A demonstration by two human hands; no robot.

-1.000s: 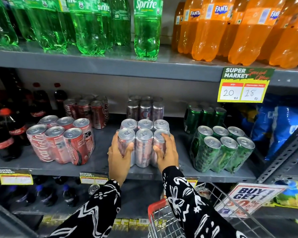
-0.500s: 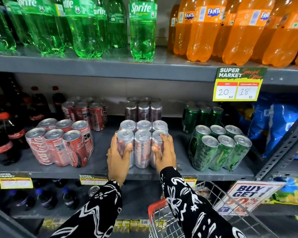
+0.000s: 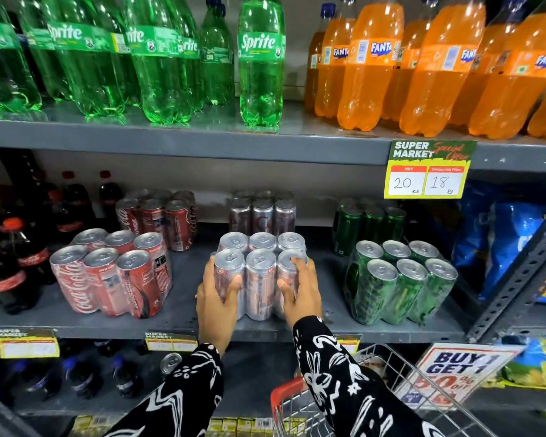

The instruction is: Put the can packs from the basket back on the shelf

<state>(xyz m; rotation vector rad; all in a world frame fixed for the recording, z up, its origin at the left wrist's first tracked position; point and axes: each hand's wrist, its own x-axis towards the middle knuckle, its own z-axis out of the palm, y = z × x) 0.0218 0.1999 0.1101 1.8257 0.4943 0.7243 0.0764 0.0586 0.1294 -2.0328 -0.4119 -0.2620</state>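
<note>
A shrink-wrapped pack of silver cans (image 3: 260, 272) stands on the grey middle shelf (image 3: 186, 326), near its front edge. My left hand (image 3: 216, 304) grips the pack's left side and my right hand (image 3: 301, 293) grips its right side, with fingers over the top of the right front can. A red cola can pack (image 3: 114, 272) lies tilted to the left, and a green can pack (image 3: 397, 282) leans to the right. The wire basket (image 3: 375, 405) with a red rim sits below my right forearm; its contents are mostly hidden.
More can packs stand behind: red (image 3: 158, 219), silver (image 3: 262, 212), green (image 3: 369, 222). Green Sprite bottles (image 3: 259, 67) and orange Fanta bottles (image 3: 369, 74) fill the upper shelf. Cola bottles (image 3: 19, 257) are at left. A price tag (image 3: 427, 173) hangs at right, beside a slanted steel upright (image 3: 517, 275).
Both hands stay on the silver pack, which has barely shifted on the shelf. My right fingers have crept up over the top of the right front can.
</note>
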